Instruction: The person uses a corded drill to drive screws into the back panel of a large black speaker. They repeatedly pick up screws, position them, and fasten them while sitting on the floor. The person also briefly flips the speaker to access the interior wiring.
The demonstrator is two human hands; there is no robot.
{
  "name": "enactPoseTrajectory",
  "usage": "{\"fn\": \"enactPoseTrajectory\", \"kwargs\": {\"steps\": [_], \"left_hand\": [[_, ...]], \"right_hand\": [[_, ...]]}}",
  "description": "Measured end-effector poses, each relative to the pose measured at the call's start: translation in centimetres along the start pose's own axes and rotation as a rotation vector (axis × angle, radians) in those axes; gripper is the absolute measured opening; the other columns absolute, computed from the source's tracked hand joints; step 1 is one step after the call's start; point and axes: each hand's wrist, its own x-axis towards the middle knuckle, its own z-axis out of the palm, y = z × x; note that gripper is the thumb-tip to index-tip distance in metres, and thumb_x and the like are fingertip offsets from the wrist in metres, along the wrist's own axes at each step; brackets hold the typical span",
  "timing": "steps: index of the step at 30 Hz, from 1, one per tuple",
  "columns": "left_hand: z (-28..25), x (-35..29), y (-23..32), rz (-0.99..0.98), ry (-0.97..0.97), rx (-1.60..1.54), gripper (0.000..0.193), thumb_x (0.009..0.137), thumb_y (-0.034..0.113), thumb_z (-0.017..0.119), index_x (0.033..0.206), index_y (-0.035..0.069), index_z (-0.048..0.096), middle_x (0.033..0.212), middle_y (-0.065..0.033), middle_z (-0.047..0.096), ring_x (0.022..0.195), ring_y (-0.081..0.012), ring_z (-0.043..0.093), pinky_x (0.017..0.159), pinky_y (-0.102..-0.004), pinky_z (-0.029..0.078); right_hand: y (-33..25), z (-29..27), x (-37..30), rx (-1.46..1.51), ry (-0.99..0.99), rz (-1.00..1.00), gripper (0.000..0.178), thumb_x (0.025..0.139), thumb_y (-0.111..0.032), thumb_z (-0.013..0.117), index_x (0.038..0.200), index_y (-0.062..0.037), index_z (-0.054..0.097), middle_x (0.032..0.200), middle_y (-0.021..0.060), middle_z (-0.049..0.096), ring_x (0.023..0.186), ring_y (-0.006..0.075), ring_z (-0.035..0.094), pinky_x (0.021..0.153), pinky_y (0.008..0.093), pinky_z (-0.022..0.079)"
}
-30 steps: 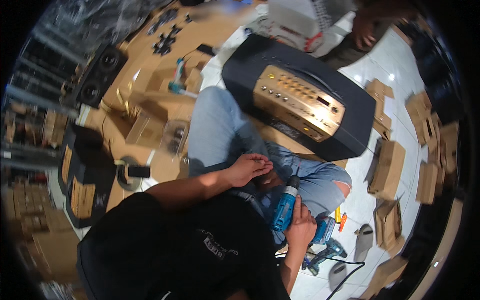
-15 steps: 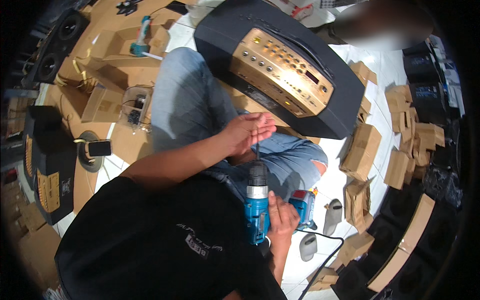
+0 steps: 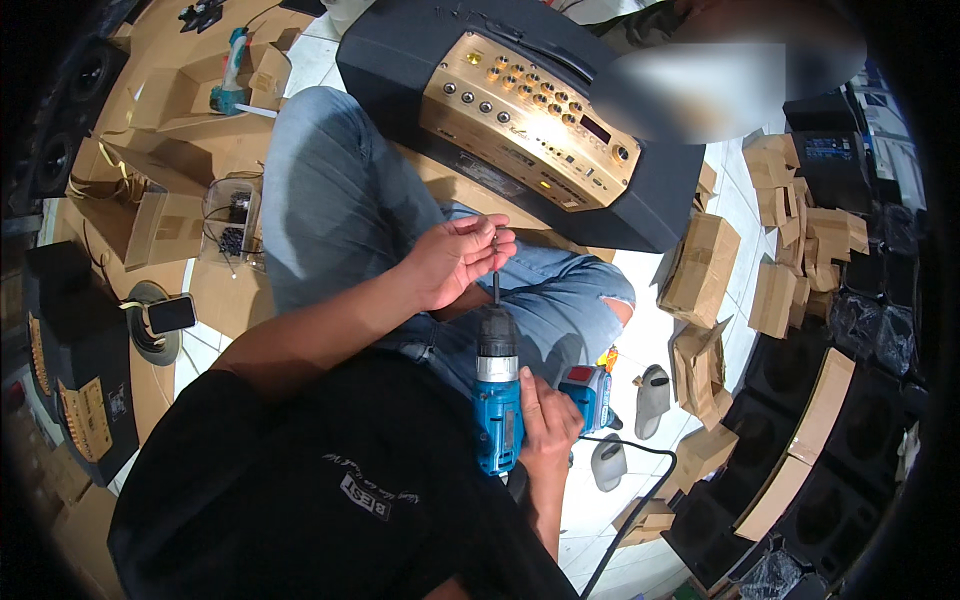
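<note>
A blue cordless drill [image 3: 497, 425] with a black and silver chuck lies in the grip of my right hand [image 3: 553, 420], its fingers closed round the handle. Its battery [image 3: 588, 392] shows beyond the fingers. From the chuck a long thin driver bit [image 3: 497, 288] points away from me. My left hand [image 3: 460, 262] is closed in a pinch by the bit's tip; anything tiny between thumb and fingers is too small to name. Just past my crossed legs stands a black speaker cabinet [image 3: 385, 75] with a gold control panel [image 3: 530, 120] of knobs, sockets and a small display.
On my left are an open carton [image 3: 180, 105] with a teal tool [image 3: 230, 95], a clear box of small black parts [image 3: 232, 225] and a phone [image 3: 171, 314]. Cardboard pieces [image 3: 700, 268], grey slippers [image 3: 652, 400] and a black cable [image 3: 655, 490] lie right. Another person's sleeve [image 3: 645, 25] reaches in.
The view has shifted, moving the scene left and up. My left fingers have drawn closer together at the bit's tip. The other person has come nearer the cabinet's far right side.
</note>
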Motion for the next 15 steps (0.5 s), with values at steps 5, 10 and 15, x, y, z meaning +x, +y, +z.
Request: {"fn": "enactPoseTrajectory", "kwargs": {"steps": [5,10,15], "left_hand": [[0.5,0.5,-0.1,0.007,-0.016,0.07,0.033,0.099,0.016,0.058,0.126,-0.002,0.054,0.111,-0.0123,0.063,0.104,-0.0216,0.063,0.091,-0.0319,0.052],[0.8,2.5,-0.6,-0.009,-0.159,0.145,0.033,0.099,0.015,0.058,0.126,-0.003,0.054,0.11,-0.014,0.064,0.103,-0.0223,0.065,0.089,-0.0316,0.053],[1.9,4.9,-2.2,-0.046,-0.228,0.142,0.03,0.099,0.015,0.057,0.123,-0.003,0.056,0.112,-0.0148,0.065,0.104,-0.023,0.065,0.089,-0.0327,0.054]], "right_hand": [[0.1,-0.3,-0.2,-0.027,-0.023,0.021,0.057,0.069,-0.002,0.062,0.126,-0.0008,0.063,0.099,0.0155,0.067,0.074,0.0247,0.064,0.064,0.0354,0.05],[0.4,-0.2,-0.8,-0.13,-0.012,0.055,0.055,0.072,-0.001,0.061,0.127,-0.0012,0.062,0.1,0.0136,0.067,0.072,0.0232,0.063,0.063,0.0344,0.05],[1.2,0.4,-1.9,-0.175,0.022,0.116,0.052,0.076,-0.002,0.059,0.128,-0.0004,0.061,0.102,0.0137,0.067,0.072,0.0227,0.062,0.062,0.034,0.049]]}}
